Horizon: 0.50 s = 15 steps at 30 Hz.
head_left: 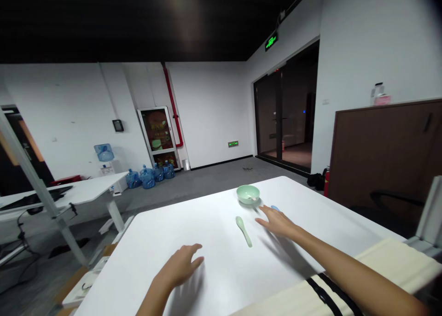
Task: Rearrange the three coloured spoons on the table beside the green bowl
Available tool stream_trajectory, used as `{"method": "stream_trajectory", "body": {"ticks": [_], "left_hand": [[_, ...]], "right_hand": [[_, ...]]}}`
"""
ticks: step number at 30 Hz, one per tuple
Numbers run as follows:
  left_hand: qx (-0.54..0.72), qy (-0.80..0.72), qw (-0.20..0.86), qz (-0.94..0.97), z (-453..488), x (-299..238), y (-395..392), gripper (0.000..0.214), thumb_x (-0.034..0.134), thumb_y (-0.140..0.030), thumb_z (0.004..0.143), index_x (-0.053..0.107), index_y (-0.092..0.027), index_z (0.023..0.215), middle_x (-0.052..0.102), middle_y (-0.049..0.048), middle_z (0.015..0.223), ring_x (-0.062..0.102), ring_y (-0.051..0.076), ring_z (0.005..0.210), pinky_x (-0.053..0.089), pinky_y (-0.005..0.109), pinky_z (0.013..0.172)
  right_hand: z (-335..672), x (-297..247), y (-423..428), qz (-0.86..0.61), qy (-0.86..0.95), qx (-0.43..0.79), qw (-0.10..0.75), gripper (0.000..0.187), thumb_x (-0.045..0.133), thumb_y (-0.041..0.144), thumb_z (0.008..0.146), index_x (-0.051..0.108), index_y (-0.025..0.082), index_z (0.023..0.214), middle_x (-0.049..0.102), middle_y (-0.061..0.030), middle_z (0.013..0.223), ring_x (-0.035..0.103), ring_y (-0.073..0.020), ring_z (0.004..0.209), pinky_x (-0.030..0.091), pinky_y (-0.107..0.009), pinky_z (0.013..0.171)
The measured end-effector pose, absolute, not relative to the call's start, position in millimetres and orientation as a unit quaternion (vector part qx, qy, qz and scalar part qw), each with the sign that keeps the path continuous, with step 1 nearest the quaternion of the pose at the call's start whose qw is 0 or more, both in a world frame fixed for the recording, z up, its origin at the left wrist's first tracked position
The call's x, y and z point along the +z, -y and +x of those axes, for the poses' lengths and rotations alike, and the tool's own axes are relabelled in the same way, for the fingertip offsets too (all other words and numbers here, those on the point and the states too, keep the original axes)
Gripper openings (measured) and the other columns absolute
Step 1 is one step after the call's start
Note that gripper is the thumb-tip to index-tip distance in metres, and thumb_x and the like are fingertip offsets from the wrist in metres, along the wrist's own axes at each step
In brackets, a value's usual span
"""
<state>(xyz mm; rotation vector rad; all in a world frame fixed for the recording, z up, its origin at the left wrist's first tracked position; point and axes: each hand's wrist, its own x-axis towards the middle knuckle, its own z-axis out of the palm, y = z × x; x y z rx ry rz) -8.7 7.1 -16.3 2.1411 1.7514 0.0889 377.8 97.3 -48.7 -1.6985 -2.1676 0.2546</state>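
Observation:
A pale green bowl (247, 194) stands on the white table (207, 242) toward its far side, with something small and pinkish inside. A pale green spoon (243, 231) lies flat on the table in front of the bowl. My right hand (278, 221) reaches out just right of the spoon, fingers stretched forward and open, its fingertips over a small blue thing (275, 208) that is mostly hidden. My left hand (181, 265) rests low over the table nearer to me, fingers loosely extended, holding nothing.
A cream cloth with black stripes (331, 288) lies at the table's near right edge. A brown cabinet (383, 155) stands to the right, a second white desk (69, 191) to the left, and several blue water bottles (148, 175) by the far wall.

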Motion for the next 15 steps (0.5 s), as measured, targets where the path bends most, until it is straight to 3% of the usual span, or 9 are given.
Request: {"method": "stream_trajectory", "body": {"ticks": [6, 15], "left_hand": [[0.035, -0.623, 0.185, 0.76, -9, -17, -8, 0.058, 0.04, -0.06, 0.087, 0.05, -0.029, 0.135, 0.057, 0.0076, 0.134, 0.053, 0.027, 0.121, 0.04, 0.039, 0.1], [0.029, -0.626, 0.176, 0.759, -10, -13, -6, 0.056, 0.04, -0.056, 0.088, 0.05, -0.029, 0.136, 0.058, 0.0083, 0.133, 0.054, 0.028, 0.119, 0.04, 0.041, 0.101]], "right_hand": [[379, -42, -115, -0.629, 0.752, 0.047, 0.192, 0.052, 0.039, 0.052, 0.091, 0.061, 0.016, 0.121, 0.066, -0.0144, 0.117, 0.059, -0.0272, 0.109, 0.042, -0.032, 0.089], [364, -5, -201, -0.699, 0.7, 0.013, 0.144, 0.039, 0.048, 0.046, 0.087, 0.069, 0.016, 0.1, 0.069, -0.0144, 0.106, 0.063, -0.0268, 0.1, 0.042, -0.029, 0.076]]}}
